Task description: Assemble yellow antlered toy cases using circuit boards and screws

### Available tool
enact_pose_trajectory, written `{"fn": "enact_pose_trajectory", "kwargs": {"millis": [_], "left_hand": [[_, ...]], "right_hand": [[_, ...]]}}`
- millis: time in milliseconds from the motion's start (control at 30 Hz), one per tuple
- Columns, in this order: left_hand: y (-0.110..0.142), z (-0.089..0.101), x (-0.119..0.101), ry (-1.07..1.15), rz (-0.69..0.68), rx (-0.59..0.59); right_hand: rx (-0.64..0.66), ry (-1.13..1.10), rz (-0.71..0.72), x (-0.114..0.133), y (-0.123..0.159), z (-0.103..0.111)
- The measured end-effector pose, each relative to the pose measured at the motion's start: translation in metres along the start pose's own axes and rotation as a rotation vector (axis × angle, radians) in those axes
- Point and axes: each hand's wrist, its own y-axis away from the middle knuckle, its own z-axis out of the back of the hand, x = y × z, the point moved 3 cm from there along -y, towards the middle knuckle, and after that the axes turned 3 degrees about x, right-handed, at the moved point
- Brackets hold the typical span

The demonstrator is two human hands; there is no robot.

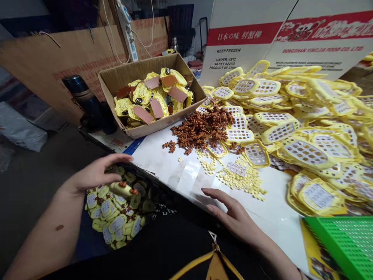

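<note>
My left hand (pixel 100 173) is at the left edge of the table, over a container of yellow plastic pieces with white pads (pixel 118 223) at a lower level. Its thumb and fingers are apart. Just under the thumb is a yellow plastic piece with brown bits on it (pixel 122 189), apparently in mid-air and out of the grip. My right hand (pixel 233 214) reaches over the table's near edge, fingers stretched out and holding nothing. Beyond it lie small yellow buttons (pixel 247 181) and a heap of brown branched pieces (pixel 204 126).
Yellow perforated panels (pixel 305 149) are heaped along the right side of the white tabletop (pixel 171 171). At the back stands a cardboard box (pixel 157 126) of yellow parts with brown boards. A dark flask (pixel 84 99) is left of it; a green basket (pixel 340 241) is front right.
</note>
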Motion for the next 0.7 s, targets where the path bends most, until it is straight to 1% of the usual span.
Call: {"fn": "enact_pose_trajectory", "kwargs": {"millis": [33, 67, 100, 167, 200, 233, 267, 300, 333, 400, 433, 500, 567, 600, 667, 700], "left_hand": [[-0.003, 0.018, -0.005, 0.001, -0.029, -0.156], [-0.012, 0.031, -0.012, 0.038, -0.077, -0.294], [-0.026, 0.039, -0.02, 0.084, -0.134, -0.403], [-0.069, 0.047, -0.039, 0.106, -0.25, -0.528], [-0.095, 0.05, -0.048, 0.054, -0.274, -0.573], [-0.121, 0.053, -0.058, -0.05, -0.28, -0.622], [-0.146, 0.058, -0.066, -0.184, -0.239, -0.671], [-0.169, 0.062, -0.073, -0.33, -0.157, -0.723], [-0.189, 0.066, -0.079, -0.481, -0.067, -0.741], [-0.22, 0.072, -0.088, -0.708, 0.093, -0.723], [-0.231, 0.073, -0.092, -0.785, 0.137, -0.697], [-0.246, 0.073, -0.097, -0.873, 0.141, -0.646], [-0.254, 0.072, -0.099, -0.876, 0.085, -0.619], [-0.256, 0.072, -0.1, -0.835, 0.062, -0.611], [-0.257, 0.074, -0.099, -0.673, 0.042, -0.615], [-0.256, 0.077, -0.099, -0.556, 0.026, -0.636]], "right_hand": [[0.029, 0.001, -0.016, 0.0, -0.002, -0.001], [0.069, 0.001, -0.017, 0.002, -0.004, -0.002], [0.116, 0.003, -0.008, 0.005, -0.006, -0.004], [0.206, 0.014, 0.014, 0.01, -0.009, -0.006], [0.233, 0.022, 0.016, 0.012, -0.01, -0.006], [0.241, 0.028, 0.01, 0.014, -0.01, -0.006], [0.237, 0.033, -0.006, 0.014, -0.01, -0.004], [0.226, 0.037, -0.029, 0.014, -0.01, -0.003], [0.216, 0.039, -0.055, 0.013, -0.009, -0.001], [0.197, 0.036, -0.108, 0.01, -0.009, 0.002], [0.187, 0.031, -0.132, 0.008, -0.009, 0.004], [0.174, 0.021, -0.171, 0.004, -0.012, 0.006], [0.177, 0.008, -0.199, 0.002, -0.016, 0.006], [0.186, 0.0, -0.207, 0.001, -0.019, 0.006], [0.205, -0.017, -0.209, 0.0, -0.025, 0.006], [0.211, -0.027, -0.205, -0.001, -0.028, 0.006]]}}
